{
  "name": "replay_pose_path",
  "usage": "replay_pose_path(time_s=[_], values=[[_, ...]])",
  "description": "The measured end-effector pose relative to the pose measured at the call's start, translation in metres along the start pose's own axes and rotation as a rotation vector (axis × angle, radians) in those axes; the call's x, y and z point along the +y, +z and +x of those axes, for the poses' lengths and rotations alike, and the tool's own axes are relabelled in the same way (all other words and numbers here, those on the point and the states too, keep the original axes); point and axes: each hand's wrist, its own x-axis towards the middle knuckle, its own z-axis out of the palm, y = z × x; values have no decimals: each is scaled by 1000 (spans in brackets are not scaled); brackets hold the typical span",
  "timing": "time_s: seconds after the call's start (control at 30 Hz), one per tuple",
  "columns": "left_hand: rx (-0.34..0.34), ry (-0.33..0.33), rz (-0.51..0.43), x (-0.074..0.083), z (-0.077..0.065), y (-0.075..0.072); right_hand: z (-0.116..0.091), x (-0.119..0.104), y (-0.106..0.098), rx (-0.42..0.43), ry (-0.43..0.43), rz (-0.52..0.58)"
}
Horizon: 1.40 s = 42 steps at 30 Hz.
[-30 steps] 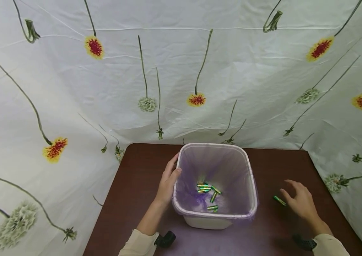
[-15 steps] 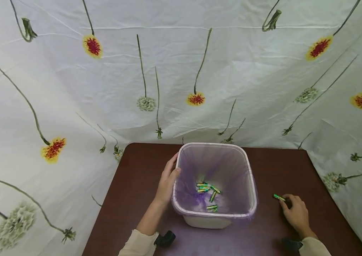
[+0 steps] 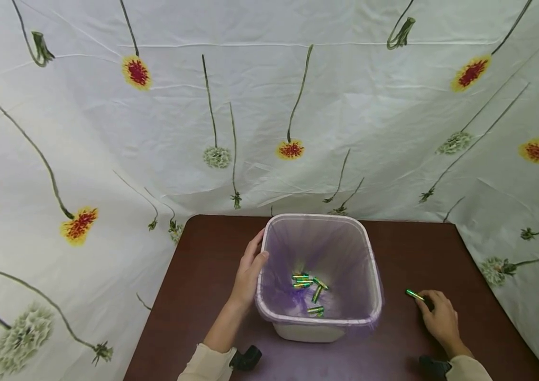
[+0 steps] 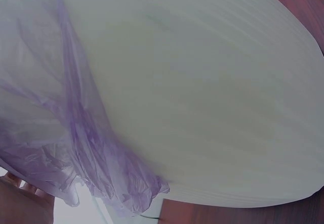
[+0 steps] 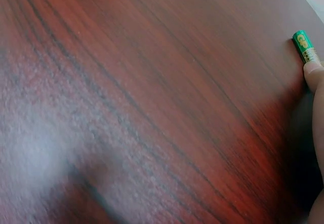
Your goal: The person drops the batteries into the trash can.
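Observation:
A white bin [image 3: 308, 333] lined with a thin purple plastic bag [image 3: 345, 264] stands upright at the middle of the table. On its left rim my left hand [image 3: 248, 272] grips, thumb over the edge and fingers along the outer wall. In the left wrist view the bag [image 4: 96, 148] hangs in folds down the bin's side [image 4: 202, 97]. Several green and gold batteries [image 3: 318, 293] lie at the bottom of the bin. To the right of the bin, my right hand [image 3: 442, 320] pinches one battery [image 3: 414, 295] between thumb and fingers, close over the table; its green end [image 5: 302, 41] shows past the thumb.
The dark red-brown wooden table [image 3: 212, 248] has rounded corners. A white cloth [image 3: 259, 106] printed with flowers hangs behind and at both sides of it. Dark bands [image 3: 245, 358] with a camera sit on the wrists.
My right hand has come left and down to the loose battery and now pinches it; the battery has shifted slightly. My left hand and the bin have stayed in place.

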Motion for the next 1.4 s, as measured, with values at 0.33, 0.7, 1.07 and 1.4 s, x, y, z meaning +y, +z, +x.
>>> replay_pose_path(time_s=[0.33,0.7,1.07,1.4], values=[[-3,10,-3,0,0,-1,6,-3,-11,21,-115,-10],[1,14,-5,0,1,0,30,-32,-37,8,-213,9],[4,12,1,0,1,0,50,-59,-53,25,-271,50],[19,0,-3,0,1,1,58,-75,-67,-4,-257,68]])
